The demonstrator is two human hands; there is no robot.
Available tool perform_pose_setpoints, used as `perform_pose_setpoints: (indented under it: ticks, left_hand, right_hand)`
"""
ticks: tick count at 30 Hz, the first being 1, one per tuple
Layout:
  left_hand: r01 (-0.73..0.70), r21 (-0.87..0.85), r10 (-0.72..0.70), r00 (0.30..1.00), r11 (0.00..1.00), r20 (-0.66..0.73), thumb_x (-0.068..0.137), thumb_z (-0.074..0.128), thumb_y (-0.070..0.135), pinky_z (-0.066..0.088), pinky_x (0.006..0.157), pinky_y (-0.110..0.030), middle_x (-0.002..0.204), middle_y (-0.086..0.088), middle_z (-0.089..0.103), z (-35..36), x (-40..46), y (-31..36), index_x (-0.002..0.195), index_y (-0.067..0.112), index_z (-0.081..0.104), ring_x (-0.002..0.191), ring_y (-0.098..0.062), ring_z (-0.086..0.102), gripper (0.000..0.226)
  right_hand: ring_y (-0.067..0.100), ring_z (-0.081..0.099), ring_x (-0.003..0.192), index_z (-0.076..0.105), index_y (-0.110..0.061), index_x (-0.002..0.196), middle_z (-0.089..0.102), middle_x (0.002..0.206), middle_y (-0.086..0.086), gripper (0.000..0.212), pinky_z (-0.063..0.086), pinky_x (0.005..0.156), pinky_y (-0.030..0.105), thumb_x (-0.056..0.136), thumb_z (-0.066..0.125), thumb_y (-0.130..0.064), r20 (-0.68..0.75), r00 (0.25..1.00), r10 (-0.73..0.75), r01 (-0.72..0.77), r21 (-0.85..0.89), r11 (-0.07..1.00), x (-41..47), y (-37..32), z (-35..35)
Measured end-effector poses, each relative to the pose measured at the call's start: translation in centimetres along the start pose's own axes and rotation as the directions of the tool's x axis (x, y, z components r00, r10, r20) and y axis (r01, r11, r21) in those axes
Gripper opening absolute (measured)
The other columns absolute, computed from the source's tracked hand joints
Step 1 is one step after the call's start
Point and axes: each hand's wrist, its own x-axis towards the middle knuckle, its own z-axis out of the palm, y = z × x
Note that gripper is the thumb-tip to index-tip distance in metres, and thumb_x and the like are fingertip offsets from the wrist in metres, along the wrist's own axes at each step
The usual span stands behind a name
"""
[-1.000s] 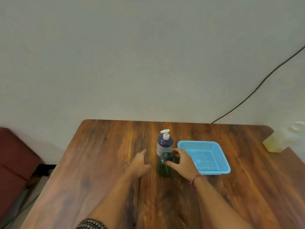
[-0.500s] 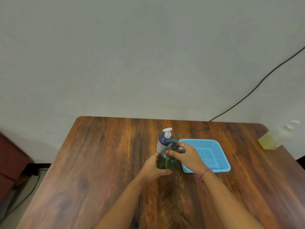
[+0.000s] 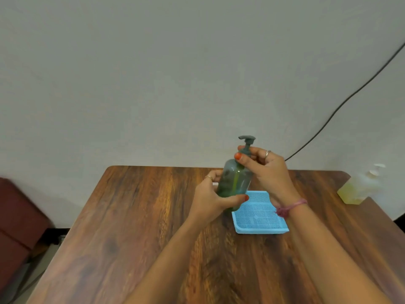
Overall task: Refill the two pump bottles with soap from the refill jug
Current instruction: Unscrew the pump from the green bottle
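Note:
A dark green pump bottle (image 3: 234, 181) is lifted above the wooden table (image 3: 135, 227), a little tilted. My left hand (image 3: 210, 199) grips its lower body, thumb across the front. My right hand (image 3: 266, 167) pinches the collar under the grey pump head (image 3: 247, 140). The second pump bottle, purple with a white pump, is hidden behind the green one and my hands. The refill jug (image 3: 359, 187), pale with yellow liquid, stands blurred at the table's right edge.
A light blue mesh basket (image 3: 258, 216) lies on the table just below my right wrist. A black cable (image 3: 341, 104) runs down the wall at the right. A dark red seat (image 3: 15, 222) stands left of the table.
Both hands have raised the green bottle off the table. The left hand went from lying open on the table to gripping the bottle's body; the right hand shifted up to the pump collar.

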Motion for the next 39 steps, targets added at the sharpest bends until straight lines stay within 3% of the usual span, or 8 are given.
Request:
perform_pose_setpoints:
  ticks: [4, 8, 14, 19, 22, 26, 33, 39]
  left_hand:
    - [0.028, -0.161, -0.015, 0.997, 0.987, 0.08, 0.057, 0.09, 0.026, 0.059, 0.084, -0.038, 0.109, -0.002, 0.074, 1.9, -0.6, 1.8, 0.119, 0.015, 0.058, 0.101, -0.021, 0.071, 0.07]
    - [0.007, -0.168, 0.002, 0.999, 0.986, 0.049, 0.058, 0.09, 0.03, 0.058, 0.086, -0.042, 0.108, -0.001, 0.075, 4.4, -1.5, 3.8, 0.119, 0.018, 0.059, 0.101, -0.022, 0.071, 0.07]
    - [-0.09, -0.056, 0.085, 0.992, 0.994, -0.091, 0.053, 0.089, 0.036, 0.06, 0.079, -0.037, 0.104, 0.004, 0.075, 7.5, -1.8, 6.4, 0.114, 0.025, 0.059, 0.093, -0.015, 0.073, 0.069]
    - [-0.102, -0.024, 0.099, 0.987, 0.994, -0.127, 0.056, 0.09, 0.029, 0.061, 0.076, -0.035, 0.107, 0.0, 0.073, 10.2, -1.9, 7.3, 0.116, 0.021, 0.058, 0.092, -0.015, 0.073, 0.069]
    - [-0.097, -0.001, 0.096, 0.985, 0.995, -0.147, 0.063, 0.091, 0.019, 0.061, 0.076, -0.033, 0.11, -0.002, 0.071, 11.4, -2.0, 7.2, 0.117, 0.021, 0.057, 0.094, -0.015, 0.072, 0.063]
    - [-0.11, 0.013, 0.111, 0.984, 0.994, -0.137, 0.065, 0.09, 0.016, 0.058, 0.068, -0.022, 0.106, 0.004, 0.071, 12.9, -2.0, 7.1, 0.11, 0.027, 0.057, 0.09, -0.009, 0.072, 0.057]
    - [-0.1, 0.058, 0.109, 0.98, 0.993, -0.169, 0.067, 0.089, 0.019, 0.061, 0.078, -0.03, 0.114, 0.003, 0.066, 14.2, -1.3, 7.0, 0.12, 0.02, 0.055, 0.098, -0.011, 0.069, 0.063]
    - [-0.117, 0.14, 0.138, 0.979, 0.983, -0.148, 0.062, 0.092, 0.026, 0.059, 0.08, -0.026, 0.113, 0.01, 0.064, 14.7, -0.9, 7.2, 0.118, 0.025, 0.055, 0.098, -0.007, 0.067, 0.067]
  right_hand:
    - [0.021, 0.066, 0.107, 0.071, -0.016, 0.109, 0.073, 0.109, 0.006, 0.032, 0.049, 0.096, 0.047, 0.08, 0.07, -0.029, 0.14, 0.989, 0.046, -0.065, 0.132, 0.989, -0.3, -2.2, -2.2]
    - [0.016, 0.063, 0.113, 0.065, -0.017, 0.117, 0.07, 0.116, -0.001, 0.038, 0.05, 0.097, 0.039, 0.085, 0.059, -0.037, 0.299, 0.954, 0.033, -0.056, 0.07, 0.996, -0.6, -5.1, -5.4]
    - [0.007, 0.067, 0.084, 0.063, -0.026, 0.1, 0.07, 0.093, -0.005, 0.061, 0.052, 0.073, 0.018, 0.054, 0.078, -0.063, 0.066, 0.981, -0.182, 0.191, -0.185, 0.964, -1.1, -7.5, -7.8]
    - [0.006, 0.067, 0.09, 0.064, -0.019, 0.104, 0.072, 0.094, -0.007, 0.02, 0.053, 0.078, 0.016, 0.085, 0.07, -0.02, 0.099, 0.981, -0.167, 0.172, -0.047, 0.984, -1.1, -7.2, -10.3]
    - [-0.01, 0.064, 0.092, 0.062, -0.024, 0.115, 0.072, 0.095, -0.021, 0.023, 0.045, 0.069, 0.002, 0.092, 0.059, -0.025, 0.21, 0.97, -0.126, 0.136, -0.036, 0.99, -1.5, -7.3, -11.9]
    - [0.003, 0.068, 0.09, 0.061, -0.025, 0.104, 0.073, 0.097, -0.007, 0.041, 0.052, 0.072, 0.013, 0.07, 0.077, -0.041, 0.055, 0.981, -0.187, 0.189, -0.036, 0.981, -1.9, -7.0, -12.2]
    - [-0.011, 0.063, 0.094, 0.063, -0.023, 0.115, 0.071, 0.104, -0.016, 0.021, 0.042, 0.067, -0.001, 0.097, 0.053, -0.022, 0.165, 0.982, -0.087, 0.09, -0.012, 0.996, -1.5, -7.4, -14.1]
    - [0.002, 0.067, 0.079, 0.064, -0.013, 0.104, 0.069, 0.092, -0.002, 0.026, 0.05, 0.069, 0.012, 0.081, 0.074, -0.022, 0.009, 0.989, -0.149, 0.149, -0.034, 0.988, -1.3, -7.9, -14.1]
